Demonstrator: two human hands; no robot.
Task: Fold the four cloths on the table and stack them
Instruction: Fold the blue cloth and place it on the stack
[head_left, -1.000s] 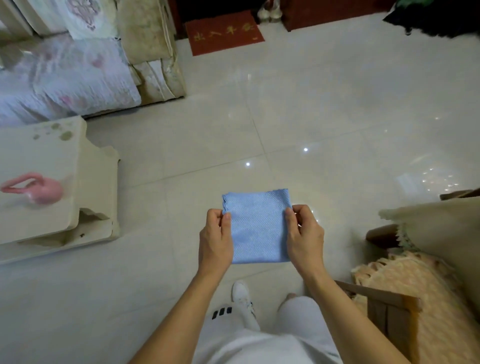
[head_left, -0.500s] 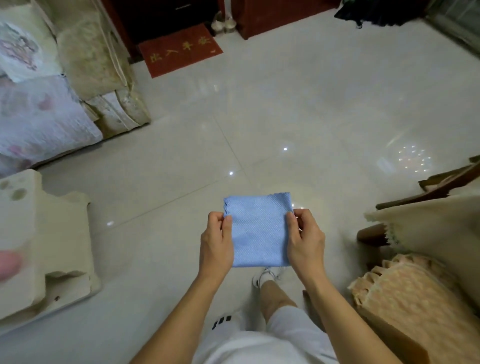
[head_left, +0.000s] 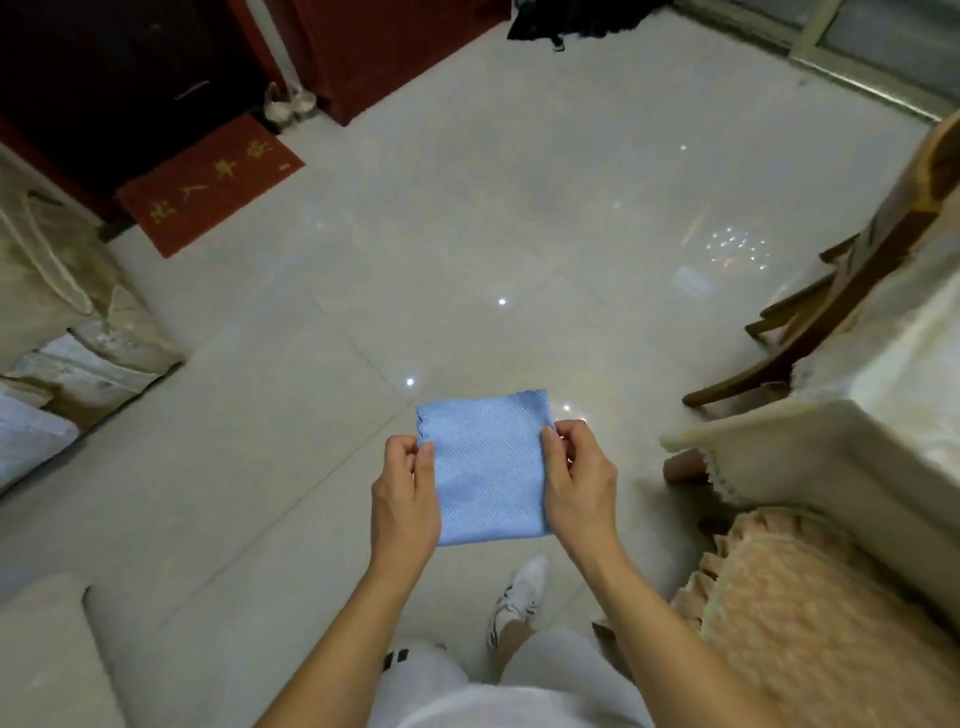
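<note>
A folded light-blue cloth is hanging in the air in front of the person, above the pale tiled floor, held out flat as a small rectangle with its scalloped edge showing along the upper left side. The left hand is pinching the cloth's left edge, thumb on the near face and curled fingers behind it. The right hand is pinching the right edge in the same way, thumb lying along the fabric and the fingers bent in behind. Both forearms are reaching forward from the bottom of the view.

Beneath the cloth, a white sneaker is standing on the tiles, and the person's light-coloured shorts are filling the lower edge. To the right, a table covered with a pale fringed tablecloth is jutting in, with a peach ruffled seat cushion just below it and a dark wooden chair farther back. At the far left, a red doormat with gold characters is lying before a dark door, beside a pair of pale shoes. Cream-covered furniture is lining the left side.
</note>
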